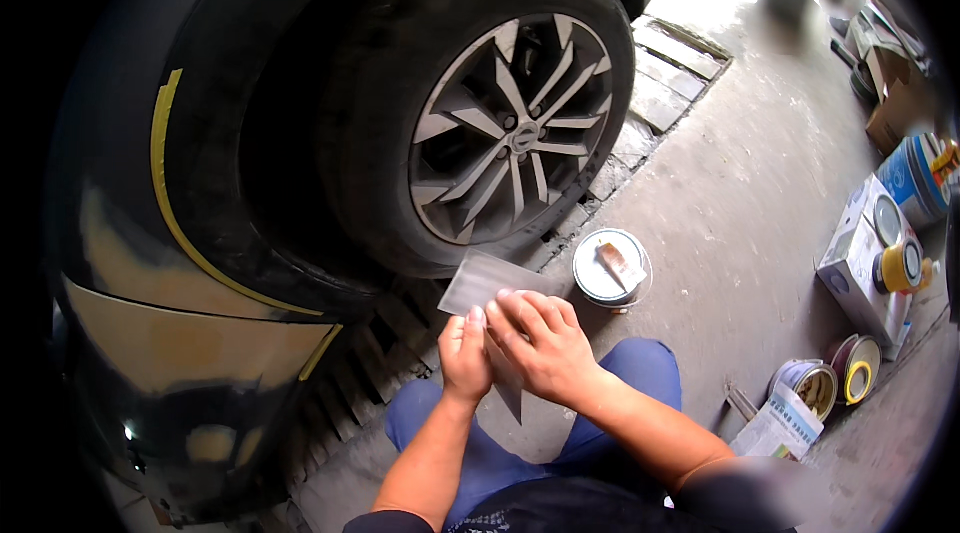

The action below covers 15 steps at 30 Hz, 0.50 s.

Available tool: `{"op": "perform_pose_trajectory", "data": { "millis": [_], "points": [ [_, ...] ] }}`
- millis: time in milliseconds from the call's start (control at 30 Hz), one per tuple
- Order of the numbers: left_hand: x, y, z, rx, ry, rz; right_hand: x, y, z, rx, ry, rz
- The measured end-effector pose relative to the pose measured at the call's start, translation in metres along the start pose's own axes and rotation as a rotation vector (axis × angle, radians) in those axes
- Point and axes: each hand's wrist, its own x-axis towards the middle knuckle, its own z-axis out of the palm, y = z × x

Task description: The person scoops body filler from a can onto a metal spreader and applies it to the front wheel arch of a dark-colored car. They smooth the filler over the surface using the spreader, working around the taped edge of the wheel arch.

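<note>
Concrete floor (740, 183) spreads to the right of and beyond the fingers (530, 311), scuffed and pale, in what looks like a car workshop. Ahead of them stands a car's wheel (524, 138); to their left is the body panel (150, 343), dark with dull tan patches, and yellow tape (160, 168) follows the arch edge. Dark slatted grating (345, 383) shows below the panel, left of the fingers.

The grey sheet (490, 283) is right at the fingertips, one part jutting ahead of them and a darker flap hanging below, between the palms; whether it is one folded piece or two, I cannot tell. The left hand (466, 358) is closed on it, thumb up; the right hand (548, 348) pinches it from the other side, fingers curled.

The step in hand seems to be folding or parting the sheet. The next move probably calls for a firm pinch from both hands and even pressure along the crease.

Just beyond the fingers, to the right, sits a lidded tin (590, 283) with a brush-like tool (620, 263) on top. Far right are a box (850, 253), a blue tub (910, 183) and newspaper (780, 425).
</note>
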Motion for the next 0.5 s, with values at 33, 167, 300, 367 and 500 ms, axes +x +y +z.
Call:
{"op": "perform_pose_trajectory", "data": {
  "millis": [33,167,300,367,500],
  "points": [
    [0.006,-0.001,-0.003,-0.017,0.082,0.029,-0.001,0.002,-0.002,0.033,-0.073,-0.045],
    [0.016,0.021,-0.003,-0.016,0.246,0.093,-0.005,-0.002,-0.002,0.546,-0.171,-0.045],
    [0.023,0.017,-0.02,0.104,0.419,0.119,0.005,-0.006,0.02,0.918,-0.239,0.01],
    [0.031,0.015,-0.026,0.224,0.48,0.245,0.015,-0.008,0.026,0.913,-0.257,0.025],
    [0.045,0.017,-0.029,0.108,0.512,0.184,0.012,-0.009,0.041,0.773,-0.209,0.426]
  ]
}}
